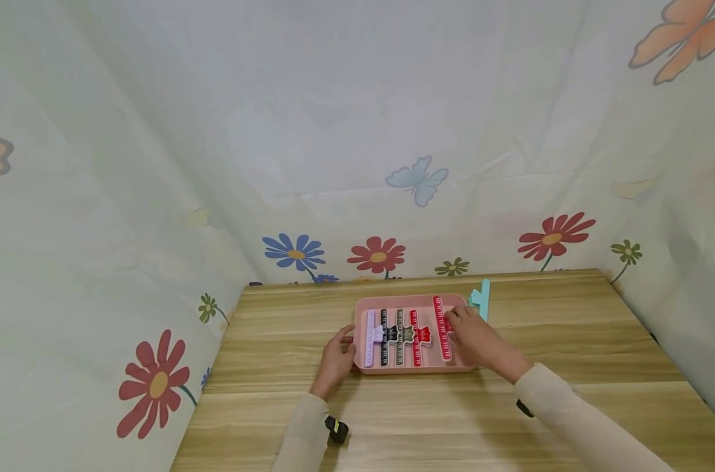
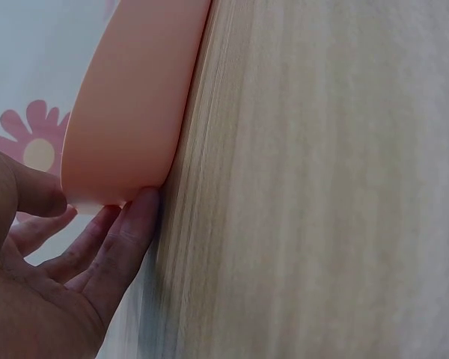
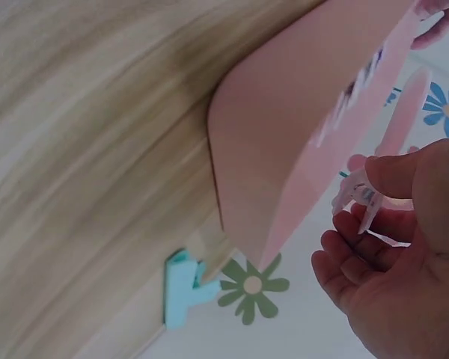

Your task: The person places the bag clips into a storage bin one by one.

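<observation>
A shallow pink tray [image 1: 416, 370] lies on the wooden table. Inside its left part, a lilac clip [image 1: 369, 344], a black clip [image 1: 384, 354], a grey clip [image 1: 400, 354] and a red clip [image 1: 416, 357] stand side by side in a row. My right hand [image 1: 480, 334] pinches another red clip [image 1: 442, 328] by its handle, over the tray's right part; that clip looks pinkish and translucent in the right wrist view [image 3: 405, 112]. With fingers fairly straight, my left hand [image 1: 335, 360] touches the tray's left outer wall [image 2: 127, 127].
A teal clip [image 1: 483, 301] is just beyond the tray's right end, behind my right hand. The wooden tabletop [image 1: 292, 314] surrounds the tray. Patterned curtains with flowers and butterflies [image 1: 417, 180] hang behind and at both sides.
</observation>
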The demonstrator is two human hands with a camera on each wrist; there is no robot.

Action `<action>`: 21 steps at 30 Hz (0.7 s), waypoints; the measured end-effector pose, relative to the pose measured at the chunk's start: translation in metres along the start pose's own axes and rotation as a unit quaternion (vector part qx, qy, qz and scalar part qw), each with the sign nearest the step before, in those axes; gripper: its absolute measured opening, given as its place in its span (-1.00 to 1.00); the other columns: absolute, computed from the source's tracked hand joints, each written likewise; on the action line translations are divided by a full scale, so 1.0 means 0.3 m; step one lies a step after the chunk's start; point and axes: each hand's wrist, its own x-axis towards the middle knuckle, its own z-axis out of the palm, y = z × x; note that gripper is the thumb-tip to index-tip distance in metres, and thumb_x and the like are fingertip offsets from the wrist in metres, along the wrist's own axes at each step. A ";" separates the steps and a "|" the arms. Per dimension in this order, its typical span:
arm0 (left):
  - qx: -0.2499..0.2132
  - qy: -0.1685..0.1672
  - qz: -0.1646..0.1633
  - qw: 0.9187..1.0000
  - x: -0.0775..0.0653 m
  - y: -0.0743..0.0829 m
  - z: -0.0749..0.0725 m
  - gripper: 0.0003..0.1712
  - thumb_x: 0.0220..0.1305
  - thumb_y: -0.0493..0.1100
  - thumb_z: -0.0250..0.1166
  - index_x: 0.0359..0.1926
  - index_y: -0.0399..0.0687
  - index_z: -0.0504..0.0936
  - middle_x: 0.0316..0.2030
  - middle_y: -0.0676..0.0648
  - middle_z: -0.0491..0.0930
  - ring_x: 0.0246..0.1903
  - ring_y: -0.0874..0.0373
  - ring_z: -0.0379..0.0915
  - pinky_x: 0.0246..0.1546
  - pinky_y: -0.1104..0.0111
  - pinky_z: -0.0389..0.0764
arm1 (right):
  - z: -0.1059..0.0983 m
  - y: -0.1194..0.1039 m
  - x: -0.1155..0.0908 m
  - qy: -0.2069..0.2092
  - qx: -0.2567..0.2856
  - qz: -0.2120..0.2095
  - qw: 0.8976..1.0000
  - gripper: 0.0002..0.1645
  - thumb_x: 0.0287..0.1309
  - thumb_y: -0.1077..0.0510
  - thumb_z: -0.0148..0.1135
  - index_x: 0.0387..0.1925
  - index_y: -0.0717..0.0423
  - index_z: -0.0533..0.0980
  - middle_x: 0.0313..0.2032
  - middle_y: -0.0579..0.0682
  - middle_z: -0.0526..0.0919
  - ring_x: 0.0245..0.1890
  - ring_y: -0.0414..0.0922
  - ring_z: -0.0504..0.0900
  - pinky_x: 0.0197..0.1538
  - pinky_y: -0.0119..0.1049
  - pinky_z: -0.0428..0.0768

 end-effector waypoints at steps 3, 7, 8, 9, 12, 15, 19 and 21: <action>0.002 0.000 0.000 1.000 -0.001 0.000 -0.001 -0.48 0.30 -0.33 0.04 0.28 0.00 0.34 0.00 -0.32 0.48 -0.13 -0.07 0.57 -0.52 0.37 0.62 | 0.021 0.001 0.006 -0.001 0.010 0.001 1.000 -0.44 0.20 0.10 0.16 0.16 0.33 0.35 0.03 0.18 0.45 0.10 0.08 0.41 0.18 -0.02 0.46; 0.003 0.001 0.001 1.000 0.000 -0.001 -0.001 -0.48 0.30 -0.33 0.04 0.28 -0.01 0.34 0.00 -0.32 0.48 -0.14 -0.07 0.58 -0.52 0.37 0.62 | 0.055 0.007 0.015 0.001 0.003 -0.007 1.000 -0.45 0.20 0.12 0.14 0.15 0.35 0.36 0.02 0.20 0.46 0.08 0.08 0.43 0.17 -0.03 0.47; 0.002 0.001 0.002 1.000 0.000 -0.001 -0.001 -0.48 0.30 -0.33 0.04 0.28 -0.01 0.34 0.00 -0.33 0.48 -0.14 -0.07 0.58 -0.52 0.37 0.62 | 0.063 0.009 0.016 0.002 -0.001 -0.009 1.000 -0.46 0.20 0.12 0.14 0.14 0.35 0.37 0.00 0.20 0.46 0.06 0.08 0.44 0.16 -0.04 0.48; 0.002 0.002 0.003 1.000 0.000 -0.001 0.000 -0.48 0.29 -0.33 0.04 0.28 -0.02 0.34 0.00 -0.33 0.48 -0.14 -0.07 0.58 -0.53 0.37 0.62 | 0.072 0.011 0.017 0.003 -0.004 -0.011 1.000 -0.47 0.19 0.12 0.15 0.13 0.35 0.37 -0.01 0.20 0.47 0.04 0.08 0.45 0.14 -0.04 0.49; 0.002 0.004 0.005 1.000 0.000 -0.002 0.003 -0.48 0.29 -0.33 0.04 0.27 -0.02 0.35 -0.01 -0.33 0.49 -0.14 -0.08 0.58 -0.53 0.36 0.62 | 0.094 0.016 0.017 0.002 -0.010 -0.014 1.000 -0.50 0.18 0.13 0.15 0.09 0.35 0.39 -0.06 0.18 0.48 -0.01 0.06 0.46 0.09 -0.06 0.52; 0.002 0.004 0.009 1.000 0.000 -0.006 0.004 -0.48 0.29 -0.34 0.04 0.27 -0.02 0.35 -0.01 -0.33 0.49 -0.14 -0.08 0.58 -0.53 0.36 0.62 | 0.113 0.019 0.016 -0.002 -0.012 -0.014 1.000 -0.52 0.17 0.13 0.16 0.06 0.34 0.40 -0.08 0.17 0.48 -0.04 0.05 0.46 0.07 -0.07 0.53; 0.002 0.002 0.004 1.000 0.001 -0.006 0.002 -0.48 0.29 -0.34 0.04 0.28 -0.01 0.34 0.00 -0.33 0.48 -0.14 -0.08 0.58 -0.53 0.36 0.62 | 0.128 0.017 0.021 -0.002 -0.021 -0.021 1.000 -0.53 0.14 0.13 0.19 0.03 0.34 0.42 -0.11 0.16 0.49 -0.05 0.05 0.46 0.08 -0.08 0.51; 0.002 0.002 0.002 1.000 0.000 -0.003 0.001 -0.48 0.29 -0.34 0.04 0.28 -0.01 0.34 0.00 -0.33 0.48 -0.13 -0.08 0.57 -0.52 0.37 0.62 | 0.131 0.013 0.024 -0.001 -0.022 -0.024 0.999 -0.53 0.13 0.12 0.21 0.02 0.33 0.42 -0.12 0.17 0.48 -0.07 0.06 0.46 0.07 -0.07 0.50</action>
